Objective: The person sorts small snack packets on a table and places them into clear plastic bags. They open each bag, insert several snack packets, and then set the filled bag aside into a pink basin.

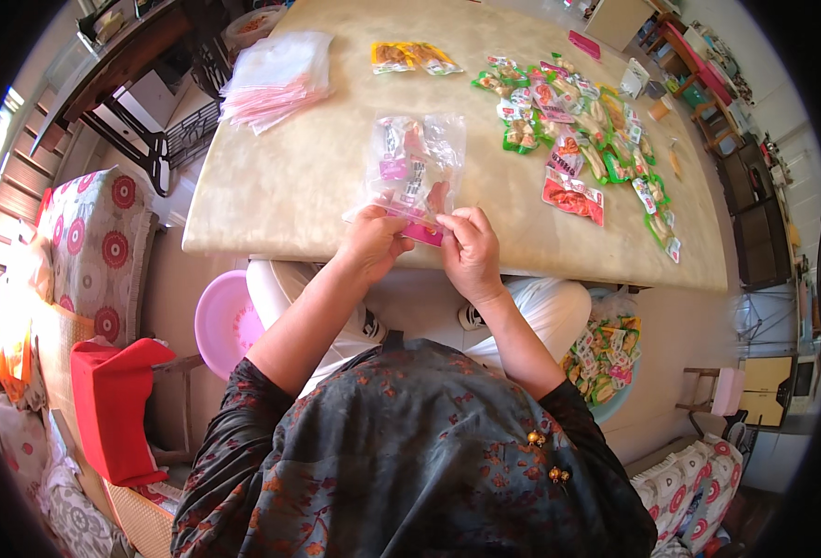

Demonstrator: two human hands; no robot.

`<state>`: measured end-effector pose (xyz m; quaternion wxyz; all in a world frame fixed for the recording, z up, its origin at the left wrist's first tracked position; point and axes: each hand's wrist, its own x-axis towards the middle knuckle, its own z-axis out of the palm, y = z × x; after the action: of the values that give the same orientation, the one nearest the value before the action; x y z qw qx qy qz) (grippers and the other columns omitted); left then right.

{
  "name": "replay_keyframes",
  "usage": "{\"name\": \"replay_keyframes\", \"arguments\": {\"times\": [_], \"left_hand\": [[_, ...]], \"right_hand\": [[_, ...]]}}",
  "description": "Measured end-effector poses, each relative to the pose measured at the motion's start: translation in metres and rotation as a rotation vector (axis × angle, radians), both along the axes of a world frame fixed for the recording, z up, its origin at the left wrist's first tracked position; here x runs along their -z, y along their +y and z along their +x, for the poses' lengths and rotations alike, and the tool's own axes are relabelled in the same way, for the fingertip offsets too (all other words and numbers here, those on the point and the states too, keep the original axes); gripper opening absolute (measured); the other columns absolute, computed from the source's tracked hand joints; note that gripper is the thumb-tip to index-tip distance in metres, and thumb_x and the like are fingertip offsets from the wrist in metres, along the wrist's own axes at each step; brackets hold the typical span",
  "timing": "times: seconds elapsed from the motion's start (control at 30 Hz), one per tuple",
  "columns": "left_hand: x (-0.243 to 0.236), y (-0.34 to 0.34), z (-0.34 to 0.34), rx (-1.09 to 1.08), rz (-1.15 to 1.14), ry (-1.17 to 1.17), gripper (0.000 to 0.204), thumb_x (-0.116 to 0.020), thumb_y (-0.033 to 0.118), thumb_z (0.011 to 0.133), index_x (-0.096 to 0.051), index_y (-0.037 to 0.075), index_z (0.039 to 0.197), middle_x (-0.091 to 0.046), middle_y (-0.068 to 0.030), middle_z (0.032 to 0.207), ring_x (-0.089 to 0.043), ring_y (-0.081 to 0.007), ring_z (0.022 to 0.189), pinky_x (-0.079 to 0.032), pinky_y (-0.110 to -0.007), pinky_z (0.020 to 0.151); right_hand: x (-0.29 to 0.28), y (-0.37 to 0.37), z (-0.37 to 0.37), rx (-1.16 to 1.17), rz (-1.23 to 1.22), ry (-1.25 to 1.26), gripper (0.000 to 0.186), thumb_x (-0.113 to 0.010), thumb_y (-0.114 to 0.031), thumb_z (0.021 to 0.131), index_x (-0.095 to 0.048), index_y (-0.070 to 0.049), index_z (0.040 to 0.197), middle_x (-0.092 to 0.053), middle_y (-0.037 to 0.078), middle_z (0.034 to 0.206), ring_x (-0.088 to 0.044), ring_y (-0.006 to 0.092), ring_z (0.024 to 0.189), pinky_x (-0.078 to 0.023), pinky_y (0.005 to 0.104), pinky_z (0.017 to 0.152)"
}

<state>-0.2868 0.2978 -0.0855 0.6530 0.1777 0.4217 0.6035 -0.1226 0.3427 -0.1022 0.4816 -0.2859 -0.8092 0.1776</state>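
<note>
A clear plastic bag [447,139] lies on the table in front of me, with several small snack packets [417,177] showing through it. Its near edge is pinched between my left hand [373,244] and my right hand [472,246]. Between the two hands a pink strip [422,232] shows at that edge; whether it is part of the bag or of a packet I cannot tell. Both hands have their fingers closed, close to the table's front edge.
The table [271,195] holds a stack of clear bags [275,79], yellow packets [415,58], a spread of green and pink packets [582,121] and a red packet [573,196]. A pink basin [217,321] and a packet-filled tub [606,363] stand below. A red cloth [117,409] hangs at left.
</note>
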Motion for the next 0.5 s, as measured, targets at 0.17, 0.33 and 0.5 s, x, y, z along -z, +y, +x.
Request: {"name": "replay_keyframes", "arguments": {"times": [0.17, 0.33, 0.5], "left_hand": [[0.007, 0.000, -0.005, -0.179, -0.022, 0.003, 0.036, -0.046, -0.007, 0.086, -0.050, 0.001, 0.121, -0.062, -0.0136, 0.102, -0.065, -0.0194, 0.077, -0.055, -0.027, 0.059], [0.000, 0.015, 0.010, -0.152, 0.077, -0.118, 0.051, -0.046, -0.008, 0.085, -0.045, 0.010, 0.132, -0.060, -0.0090, 0.109, -0.063, -0.0189, 0.090, -0.053, -0.028, 0.067], [0.019, 0.057, 0.017, 0.080, 0.161, 0.111, 0.058, -0.048, -0.004, 0.084, -0.038, 0.012, 0.138, -0.059, -0.0072, 0.104, -0.060, -0.0147, 0.088, -0.052, -0.028, 0.066]], "right_hand": [[-0.001, -0.002, 0.008, 0.031, -0.110, -0.007, 0.029, -0.060, 0.011, 0.068, -0.064, -0.004, 0.093, -0.057, 0.011, 0.085, -0.060, 0.0284, 0.072, -0.049, 0.0361, 0.062], [0.004, -0.006, 0.001, 0.018, -0.043, -0.003, 0.026, -0.061, 0.009, 0.069, -0.063, -0.004, 0.092, -0.058, 0.011, 0.083, -0.059, 0.0293, 0.071, -0.049, 0.0363, 0.061], [0.011, -0.004, 0.004, 0.070, -0.063, 0.017, 0.024, -0.061, 0.009, 0.071, -0.061, -0.003, 0.091, -0.057, 0.011, 0.080, -0.059, 0.0302, 0.070, -0.048, 0.0379, 0.059]]}}
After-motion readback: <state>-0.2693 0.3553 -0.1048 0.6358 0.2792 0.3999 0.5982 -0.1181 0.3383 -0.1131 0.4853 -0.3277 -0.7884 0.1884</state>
